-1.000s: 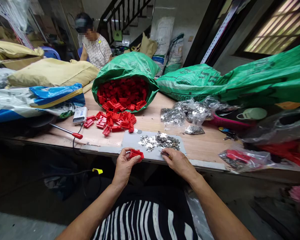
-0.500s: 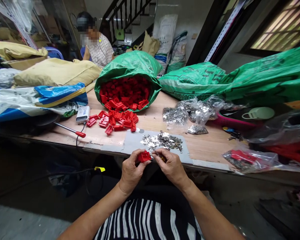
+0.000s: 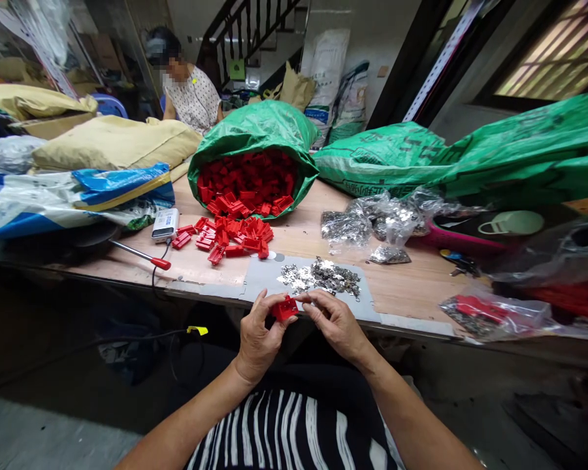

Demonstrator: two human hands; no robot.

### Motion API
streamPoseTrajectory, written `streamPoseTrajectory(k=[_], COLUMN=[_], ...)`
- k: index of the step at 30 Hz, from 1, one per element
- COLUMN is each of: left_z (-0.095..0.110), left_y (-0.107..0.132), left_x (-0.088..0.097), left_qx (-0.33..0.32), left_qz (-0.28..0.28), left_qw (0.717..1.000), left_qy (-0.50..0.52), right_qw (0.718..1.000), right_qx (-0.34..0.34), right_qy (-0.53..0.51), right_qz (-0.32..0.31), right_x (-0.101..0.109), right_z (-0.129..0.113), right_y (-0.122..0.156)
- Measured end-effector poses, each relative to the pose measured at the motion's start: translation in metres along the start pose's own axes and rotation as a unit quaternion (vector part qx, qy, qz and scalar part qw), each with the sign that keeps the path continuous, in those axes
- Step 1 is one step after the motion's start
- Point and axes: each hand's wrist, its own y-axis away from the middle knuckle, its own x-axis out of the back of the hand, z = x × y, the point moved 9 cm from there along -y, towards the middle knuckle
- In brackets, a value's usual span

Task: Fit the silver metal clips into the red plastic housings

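My left hand (image 3: pixel 257 336) grips a small red plastic piece (image 3: pixel 285 307) just in front of the table's near edge. My right hand (image 3: pixel 334 321) is pinched against the right side of that piece; its fingertips seem to hold something tiny that I cannot make out. Just beyond my hands a heap of small shiny metal parts (image 3: pixel 322 276) lies on a grey mat (image 3: pixel 262 277). More loose red pieces (image 3: pixel 228 235) are spilled before an open green sack (image 3: pixel 255 130) full of the same red pieces.
Clear bags of metal parts (image 3: pixel 372 222) lie right of centre. Green sacks (image 3: pixel 494 156) fill the right, yellow and blue-white sacks (image 3: pixel 78 189) the left. A red-handled tool (image 3: pixel 140 254) and a small white device (image 3: pixel 165 224) sit at left. Another person (image 3: pixel 191 91) sits behind the table.
My hands came together off the mat's edge toward my body; the right hand left the metal heap and now meets the red piece held in the left.
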Motion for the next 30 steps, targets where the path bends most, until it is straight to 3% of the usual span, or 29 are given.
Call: streamPoseTrajectory(k=[4, 13, 17, 20, 25, 30], left_z=[0.004, 0.016, 0.015, 0.009, 0.0, -0.005], left_y=[-0.001, 0.001, 0.005, 0.007, 0.011, 0.015], left_x=[-0.001, -0.006, -0.009, -0.012, -0.016, -0.02], left_qx=[-0.011, -0.056, -0.037, -0.001, 0.049, 0.073], left_qz=[-0.004, -0.015, -0.015, -0.038, -0.073, -0.112], left_qw=[1.0, 0.998, 0.999, 0.999, 0.992, 0.983], left_qy=[0.007, 0.009, 0.001, 0.018, 0.087, 0.125], right_qw=[0.997, 0.993, 0.987, 0.97, 0.917, 0.905], right_qx=[-0.071, -0.089, -0.102, -0.14, -0.218, -0.238], right_qy=[-0.032, -0.065, -0.112, -0.181, -0.304, -0.331], right_qz=[0.015, -0.042, -0.062, -0.086, -0.139, -0.122], right_x=[0.005, -0.012, -0.016, -0.021, -0.038, -0.038], right_z=[0.018, 0.017, 0.02, 0.027, 0.038, 0.038], right_y=[0.002, -0.003, -0.002, 0.004, 0.023, 0.031])
